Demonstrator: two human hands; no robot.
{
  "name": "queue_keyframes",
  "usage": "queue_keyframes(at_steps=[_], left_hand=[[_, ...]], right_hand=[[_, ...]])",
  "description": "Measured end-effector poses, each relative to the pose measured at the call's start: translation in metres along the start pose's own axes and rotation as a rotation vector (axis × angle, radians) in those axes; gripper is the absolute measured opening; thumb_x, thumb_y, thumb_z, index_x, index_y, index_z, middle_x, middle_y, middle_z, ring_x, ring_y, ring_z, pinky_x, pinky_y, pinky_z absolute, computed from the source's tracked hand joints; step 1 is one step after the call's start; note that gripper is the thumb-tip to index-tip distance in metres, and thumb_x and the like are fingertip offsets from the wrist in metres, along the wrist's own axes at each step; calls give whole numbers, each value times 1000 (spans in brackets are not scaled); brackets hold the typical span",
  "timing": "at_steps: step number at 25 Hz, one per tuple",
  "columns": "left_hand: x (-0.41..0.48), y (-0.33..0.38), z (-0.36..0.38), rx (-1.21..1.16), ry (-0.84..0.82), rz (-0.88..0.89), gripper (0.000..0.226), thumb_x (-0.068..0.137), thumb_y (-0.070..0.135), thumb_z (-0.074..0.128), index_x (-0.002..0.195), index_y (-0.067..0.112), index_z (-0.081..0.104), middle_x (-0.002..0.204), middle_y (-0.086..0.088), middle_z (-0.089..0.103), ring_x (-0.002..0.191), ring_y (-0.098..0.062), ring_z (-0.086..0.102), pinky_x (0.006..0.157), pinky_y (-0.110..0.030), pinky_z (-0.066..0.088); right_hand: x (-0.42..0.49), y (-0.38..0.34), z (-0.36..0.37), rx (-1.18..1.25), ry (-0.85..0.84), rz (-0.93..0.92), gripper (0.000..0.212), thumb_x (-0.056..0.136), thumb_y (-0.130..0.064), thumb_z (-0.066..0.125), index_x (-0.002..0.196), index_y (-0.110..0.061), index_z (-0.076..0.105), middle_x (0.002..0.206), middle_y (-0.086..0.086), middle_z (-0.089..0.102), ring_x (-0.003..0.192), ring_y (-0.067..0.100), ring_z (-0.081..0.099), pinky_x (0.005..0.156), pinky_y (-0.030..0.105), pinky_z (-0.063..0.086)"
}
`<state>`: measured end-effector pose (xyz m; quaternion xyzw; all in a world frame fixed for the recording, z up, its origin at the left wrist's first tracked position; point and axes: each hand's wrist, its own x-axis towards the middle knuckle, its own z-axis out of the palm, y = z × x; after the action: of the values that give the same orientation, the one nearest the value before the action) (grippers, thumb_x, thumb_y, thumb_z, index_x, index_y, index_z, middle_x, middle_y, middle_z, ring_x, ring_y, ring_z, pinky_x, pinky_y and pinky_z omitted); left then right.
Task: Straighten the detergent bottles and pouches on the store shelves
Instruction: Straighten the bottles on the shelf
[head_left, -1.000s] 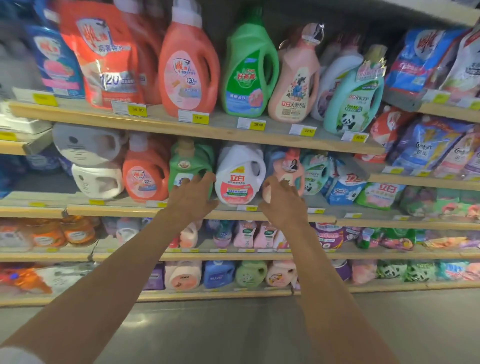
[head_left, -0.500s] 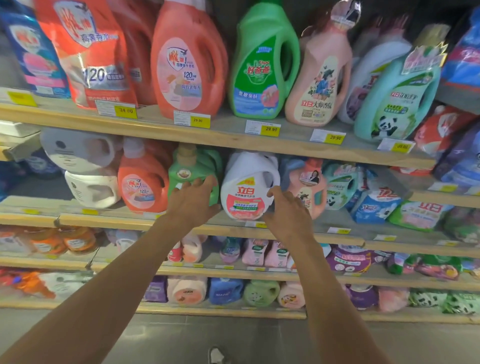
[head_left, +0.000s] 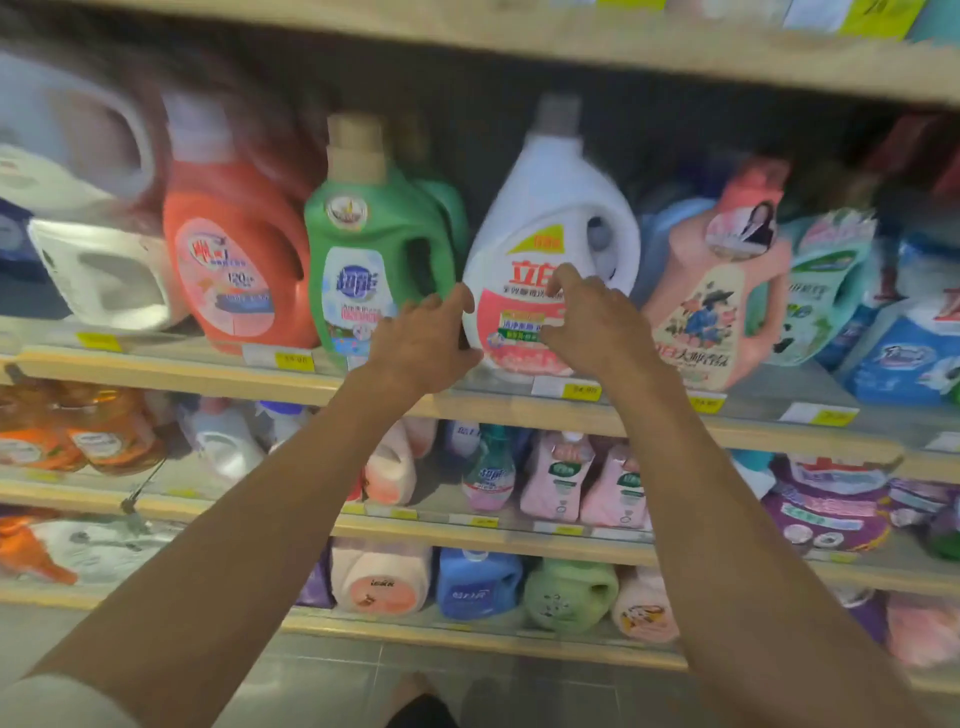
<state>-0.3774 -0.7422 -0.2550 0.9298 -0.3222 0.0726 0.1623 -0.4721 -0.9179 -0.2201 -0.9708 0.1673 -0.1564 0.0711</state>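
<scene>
My left grip, fingers loosely curled, touches the lower left edge of the white detergent bottle. My right grip is bent over the bottle's pink label. I cannot tell whether either truly clasps it. The bottle stands on the shelf, directly behind both grips. A green bottle is left of the left grip and a pink bottle is right of the right grip.

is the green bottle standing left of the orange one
No, the green bottle stands right of the orange bottle.
</scene>
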Motion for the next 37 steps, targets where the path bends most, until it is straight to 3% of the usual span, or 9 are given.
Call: queue_keyframes(at_steps=[3,6,9,11,14,19,24,28,37], left_hand=[[-2,-14,34,0,72,18,52,87,45,65,128,23,41,115,-13,60,107,-36,57,76,-41,40],[-21,-34,67,21,249,74,54,84,46,65,128,23,43,117,-13,62,108,-38,58,79,-45,44],[-54,-52,106,-33,355,96,55,81,51,66,125,26,44,116,-9,62,108,-35,58,82,-49,46],[-73,-59,129,-27,320,94,55,82,51,66,125,25,44,117,-10,61,109,-37,58,83,-50,48],[-89,-62,154,32,193,67,54,85,48,66,127,23,43,123,-13,58,113,-39,55,88,-52,49],[-84,-74,178,80,194,47,53,84,49,65,126,25,44,125,-12,57,113,-39,54,82,-47,45],[-73,-83,206,131,158,50,53,84,48,66,125,21,44,124,-14,58,116,-41,52,80,-48,43],[-58,-89,237,244,142,44,57,85,46,64,131,21,42,125,-14,57,114,-39,53,83,-48,43],[-30,-99,315,349,46,84,65,85,42,63,141,27,35,130,-9,52,116,-34,49,85,-45,45]], right_hand=[[3,4,34,20,16,-38,40,89,-30,67,124,-20,50,119,12,59,108,36,59,80,41,48],[-11,6,70,28,135,-74,36,87,-29,68,118,-20,53,119,12,61,109,35,59,76,37,38],[-42,15,109,66,231,-93,35,85,-27,66,117,-18,54,111,10,60,96,32,56,72,35,33],[-65,17,134,98,195,-76,34,84,-24,65,116,-17,53,103,7,56,91,29,53,70,35,34],[-90,24,161,84,70,-25,34,86,-23,68,116,-15,53,111,12,61,101,33,57,74,36,38],[-94,33,191,52,12,-5,33,84,-25,70,112,-19,53,111,11,65,101,34,60,83,42,49],[-85,40,221,34,-20,-11,32,84,-25,69,112,-20,53,113,14,64,105,36,60,81,41,48],[-83,49,264,-19,-82,-19,33,87,-25,70,113,-21,50,112,13,61,104,36,60,73,37,38],[-71,75,337,59,-81,-17,51,87,-25,72,123,-18,36,112,13,58,97,37,63,67,36,36]])
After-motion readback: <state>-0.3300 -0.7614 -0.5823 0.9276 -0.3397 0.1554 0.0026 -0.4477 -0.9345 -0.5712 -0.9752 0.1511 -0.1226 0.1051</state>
